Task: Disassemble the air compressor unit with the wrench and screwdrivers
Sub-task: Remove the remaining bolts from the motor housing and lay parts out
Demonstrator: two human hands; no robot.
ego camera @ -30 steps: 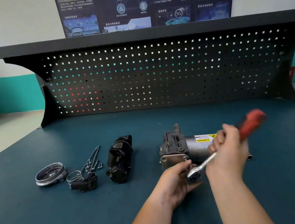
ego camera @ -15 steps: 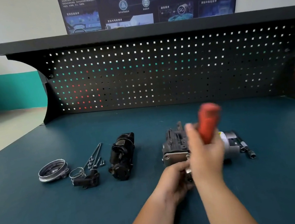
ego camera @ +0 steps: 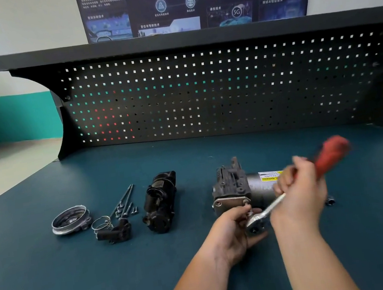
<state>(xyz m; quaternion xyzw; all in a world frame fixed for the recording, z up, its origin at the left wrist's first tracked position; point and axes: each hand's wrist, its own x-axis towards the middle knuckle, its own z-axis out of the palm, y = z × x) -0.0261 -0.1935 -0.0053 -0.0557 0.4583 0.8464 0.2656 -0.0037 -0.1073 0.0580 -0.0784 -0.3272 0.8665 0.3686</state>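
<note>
Fingers (ego camera: pixel 285 179) of right hand (ego camera: pixel 299 193) clamp ratchet wrench (ego camera: pixel 271 206); left hand (ego camera: pixel 232 230) apparently pinches its head. Tilt could slip it off the compressor (ego camera: pixel 233 185).

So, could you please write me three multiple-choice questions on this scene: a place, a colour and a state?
1. The round metal cover lies: A) left of the black housing; B) right of it; C) on top of it.
2. The wrench handle is: A) blue; B) yellow; C) red.
3. The right hand: A) lies flat; B) grips the wrench; C) hangs empty.
Answers: 1 A, it ends the row's left; 2 C, red shows above the fist; 3 B, fingers curl round the handle.
</note>
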